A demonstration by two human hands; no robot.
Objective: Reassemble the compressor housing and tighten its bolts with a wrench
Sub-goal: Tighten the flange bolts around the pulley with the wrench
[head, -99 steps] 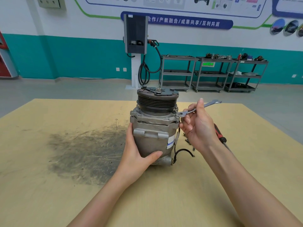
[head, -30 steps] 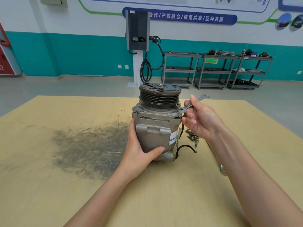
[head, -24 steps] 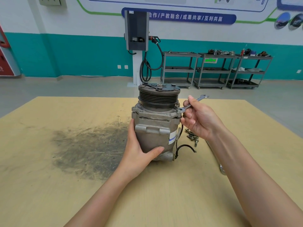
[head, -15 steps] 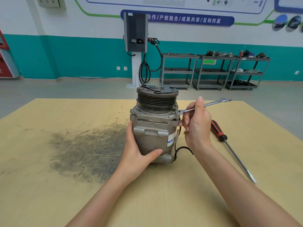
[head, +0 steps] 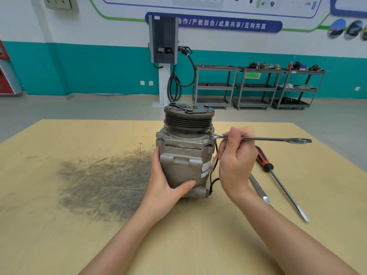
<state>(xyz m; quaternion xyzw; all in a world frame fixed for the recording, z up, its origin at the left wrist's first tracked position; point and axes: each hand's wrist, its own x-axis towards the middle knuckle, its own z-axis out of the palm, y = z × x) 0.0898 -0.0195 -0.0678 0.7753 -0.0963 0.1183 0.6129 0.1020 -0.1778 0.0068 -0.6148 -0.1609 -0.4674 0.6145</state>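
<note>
Head view looked down on a tan table [head: 198,245], its left half smudged with a wide dark stain [head: 105,181]. Beyond the table, a teal-and-white wall carried a grey charger [head: 163,39] with a looped black cable, and grey racks [head: 258,86] stood to its right with small parts on top. Compressor [head: 183,155] stood upright near the table's middle, black pulley [head: 189,120] on top, grey housing below, a black wire [head: 213,181] looping off its lower right side. Left hand [head: 166,185] clasped the housing's lower left, palm against the side and thumb curled across the front. Right hand [head: 236,159] sat just right of the housing, fingers curled round the wrench [head: 262,138] near its inner end. Wrench lay roughly level, one end at a bolt [head: 212,128] on the housing's upper right flange, the other end pointing right, clear of the hand. Whether the wrench head was seated on the bolt could not be told. Red-and-black screwdriver [head: 278,179] lay on the table right of the right hand, blade toward the near edge. A second, steel tool [head: 259,189] lay between screwdriver and right wrist, partly hidden by the wrist.
</note>
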